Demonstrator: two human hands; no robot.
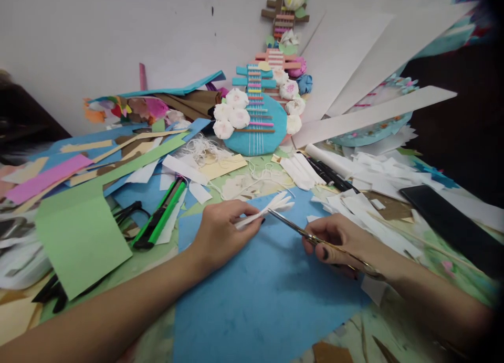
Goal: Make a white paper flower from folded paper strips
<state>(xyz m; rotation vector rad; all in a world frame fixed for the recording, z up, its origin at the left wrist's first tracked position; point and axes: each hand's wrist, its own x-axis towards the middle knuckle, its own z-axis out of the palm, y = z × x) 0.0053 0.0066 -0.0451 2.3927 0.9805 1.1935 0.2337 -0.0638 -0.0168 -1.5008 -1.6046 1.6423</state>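
Between its thumb and fingers, my left hand pinches a bundle of thin white paper strips whose free ends fan out to the right. My right hand grips a pair of metal scissors with gold-coloured handles. The blades point left, and their tips lie at the lower edge of the strips; whether they touch the paper I cannot tell. Both hands are above a blue paper sheet.
A green box cutter and a green paper piece lie at left. A blue paper guitar with white flowers leans against the wall. At right are white paper scraps, black pens and a dark flat object.
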